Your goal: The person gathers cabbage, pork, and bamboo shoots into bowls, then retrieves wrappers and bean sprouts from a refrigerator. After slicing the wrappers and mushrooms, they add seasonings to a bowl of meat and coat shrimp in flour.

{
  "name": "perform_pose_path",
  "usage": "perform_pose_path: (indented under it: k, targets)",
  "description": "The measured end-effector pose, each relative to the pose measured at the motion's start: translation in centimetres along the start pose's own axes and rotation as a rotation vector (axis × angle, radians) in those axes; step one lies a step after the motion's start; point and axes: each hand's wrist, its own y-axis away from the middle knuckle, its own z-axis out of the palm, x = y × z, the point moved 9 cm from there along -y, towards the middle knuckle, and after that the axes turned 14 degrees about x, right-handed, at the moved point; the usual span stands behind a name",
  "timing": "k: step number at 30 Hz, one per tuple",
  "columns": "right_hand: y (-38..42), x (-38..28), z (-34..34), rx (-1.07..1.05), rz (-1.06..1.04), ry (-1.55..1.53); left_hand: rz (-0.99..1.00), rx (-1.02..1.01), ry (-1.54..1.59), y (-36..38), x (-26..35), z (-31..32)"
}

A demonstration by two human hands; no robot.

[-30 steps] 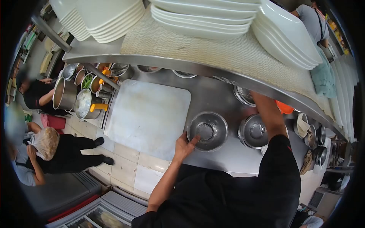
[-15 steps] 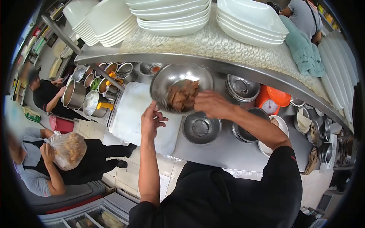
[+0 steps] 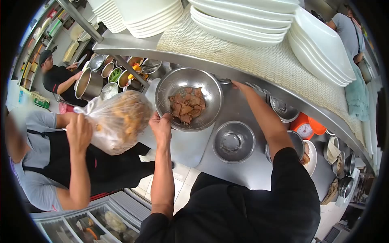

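Note:
A steel colander (image 3: 210, 106) with perforated walls rests over the white cutting board (image 3: 190, 148). Pieces of browned, cooked-looking meat (image 3: 187, 106) lie in its bottom. At its near left rim, my left hand (image 3: 161, 126) grips the edge, thumb over the top. My right hand (image 3: 240, 86) reaches beyond the colander's right side, near its loop handle (image 3: 224, 81); the shelf edge hides most of its fingers. Between my arms stands a steel bowl (image 3: 234, 141), right of the board.
A steel shelf (image 3: 133, 52) with stacked white dishes (image 3: 243, 20) overhangs the counter. Close on my left, a person in grey holds a plastic bag of golden food (image 3: 121, 121). An orange scale (image 3: 304, 127) and more bowls stand right. Another person (image 3: 60, 77) works far left.
My right hand has left the meat and moved to the colander's far right side. My left hand has taken the rim. The person with the bag has come closer; my view has shifted left.

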Motion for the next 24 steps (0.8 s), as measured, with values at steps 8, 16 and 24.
perform_pose_path:
  k: [8, 16, 24]
  targets:
    - [8.5, 1.5, -1.4, -0.055, 0.236, 0.159, 0.385, -0.048, -0.047, 0.8, 5.9, 4.8]
    - [11.4, 5.0, -4.6, 0.001, 0.454, -0.114, 0.326, -0.118, 0.057, -2.6, 3.9, 7.4]
    - [25.2, 0.2, -14.6, 0.122, 0.387, -0.127, 0.188, -0.050, 0.092, -2.6, 3.3, 4.3]
